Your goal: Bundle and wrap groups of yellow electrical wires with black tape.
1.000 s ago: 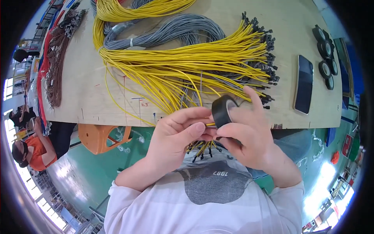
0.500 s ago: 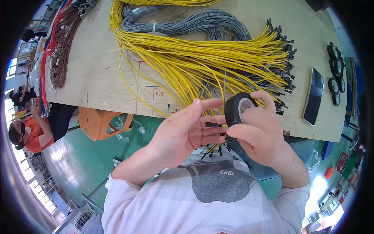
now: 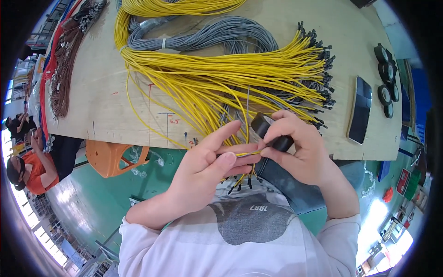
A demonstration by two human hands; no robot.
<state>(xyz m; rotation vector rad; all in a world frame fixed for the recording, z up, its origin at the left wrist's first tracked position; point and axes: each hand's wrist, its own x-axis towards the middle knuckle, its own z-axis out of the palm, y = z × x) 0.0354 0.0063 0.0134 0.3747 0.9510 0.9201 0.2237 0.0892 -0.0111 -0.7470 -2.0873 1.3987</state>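
Note:
My left hand point(image 3: 210, 159) is closed on a thin yellow cable point(image 3: 244, 153), its thumb pressing the cable against the fingers. My right hand point(image 3: 300, 147) grips a roll of black electrical tape point(image 3: 263, 123), partly covered by the fingers. Thumb and fingertips of that hand meet at the yellow cable, close to the left fingertips. Just beyond both hands a big bundle of yellow cables point(image 3: 207, 67) lies on the table, with black connectors point(image 3: 325, 69) at its right end. Several more yellow cable ends point(image 3: 249, 181) hang below my hands over the near edge.
Grey cables point(image 3: 207, 33) lie behind the yellow bundle. To the right are a phone point(image 3: 360, 111) and several black tape rolls point(image 3: 384, 94). Brown cables point(image 3: 64, 78) lie at the left on the wooden table point(image 3: 106, 92). An orange stool point(image 3: 108, 157) stands below; a person point(image 3: 39, 159) sits far left.
My left thumb has come down onto the yellow cable. The tape roll has turned and tilted in my right hand, its fingers now closer around it. The whole view has shifted slightly.

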